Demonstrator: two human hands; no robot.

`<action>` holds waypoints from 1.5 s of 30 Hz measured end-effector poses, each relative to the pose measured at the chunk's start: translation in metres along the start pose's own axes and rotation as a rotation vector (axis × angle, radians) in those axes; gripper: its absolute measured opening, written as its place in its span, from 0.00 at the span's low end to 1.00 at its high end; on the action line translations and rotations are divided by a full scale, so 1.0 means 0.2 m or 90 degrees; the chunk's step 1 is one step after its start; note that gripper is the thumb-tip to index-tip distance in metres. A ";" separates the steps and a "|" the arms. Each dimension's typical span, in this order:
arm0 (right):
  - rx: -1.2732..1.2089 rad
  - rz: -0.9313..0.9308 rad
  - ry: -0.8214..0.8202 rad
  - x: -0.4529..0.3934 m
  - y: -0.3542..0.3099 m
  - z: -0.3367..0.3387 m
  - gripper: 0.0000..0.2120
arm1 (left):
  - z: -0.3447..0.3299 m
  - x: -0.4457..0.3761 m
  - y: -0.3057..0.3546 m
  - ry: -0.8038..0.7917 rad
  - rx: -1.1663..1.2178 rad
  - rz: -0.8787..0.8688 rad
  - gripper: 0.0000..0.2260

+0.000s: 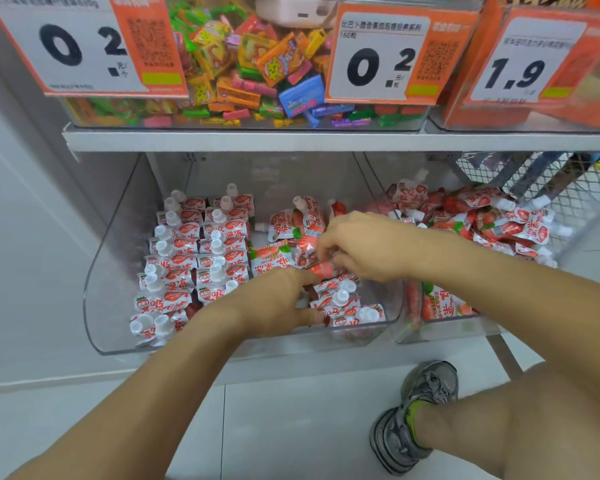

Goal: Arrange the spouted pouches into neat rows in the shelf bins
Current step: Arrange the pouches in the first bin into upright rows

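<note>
Red-and-white spouted pouches (201,251) stand in two neat rows on the left of a clear shelf bin (97,282). A short third row of pouches (340,299) lies at the bin's front right, with loose pouches (291,220) behind it. My left hand (278,303) reaches into the bin's middle, fingers curled down among the pouches; what it holds is hidden. My right hand (364,247) pinches a red pouch (321,270) just above the third row.
A second clear bin (440,330) on the right holds a jumbled heap of pouches (492,216). The shelf edge (291,142) above carries candy bins with price cards (381,53). Wire mesh (548,174) stands at the back right. My shoe (413,417) is on the floor.
</note>
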State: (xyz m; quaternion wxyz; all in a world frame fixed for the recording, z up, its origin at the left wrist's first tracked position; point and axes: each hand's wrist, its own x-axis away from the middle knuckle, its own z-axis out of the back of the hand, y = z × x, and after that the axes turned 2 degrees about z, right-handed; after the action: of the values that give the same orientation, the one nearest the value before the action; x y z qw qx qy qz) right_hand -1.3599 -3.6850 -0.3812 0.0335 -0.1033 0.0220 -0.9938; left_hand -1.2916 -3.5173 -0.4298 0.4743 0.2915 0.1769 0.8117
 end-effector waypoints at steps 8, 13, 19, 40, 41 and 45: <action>0.205 -0.017 -0.194 -0.07 0.02 0.05 0.12 | 0.03 0.00 0.02 0.058 0.010 0.058 0.30; 0.145 0.037 -0.195 -0.09 0.04 0.08 0.07 | -0.02 -0.01 0.02 0.054 0.065 0.040 0.32; 0.020 0.052 -0.182 -0.11 0.07 0.10 0.12 | -0.03 -0.04 0.00 0.020 0.163 0.041 0.41; 0.034 0.157 0.075 -0.33 0.15 0.00 0.15 | -0.07 -0.06 -0.05 0.005 0.182 0.003 0.38; 0.034 0.147 0.070 -0.34 0.16 0.02 0.15 | -0.07 -0.05 -0.05 0.000 0.182 0.005 0.38; 0.012 0.093 -0.057 -0.35 0.18 0.10 0.21 | -0.08 -0.05 -0.04 -0.010 0.159 0.016 0.36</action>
State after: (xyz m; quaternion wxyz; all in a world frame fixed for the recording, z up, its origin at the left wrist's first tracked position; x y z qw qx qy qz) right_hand -1.2850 -3.7168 -0.3777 0.1080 -0.1454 0.0187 -0.9833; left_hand -1.2921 -3.5226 -0.4492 0.4253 0.3569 0.2693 0.7869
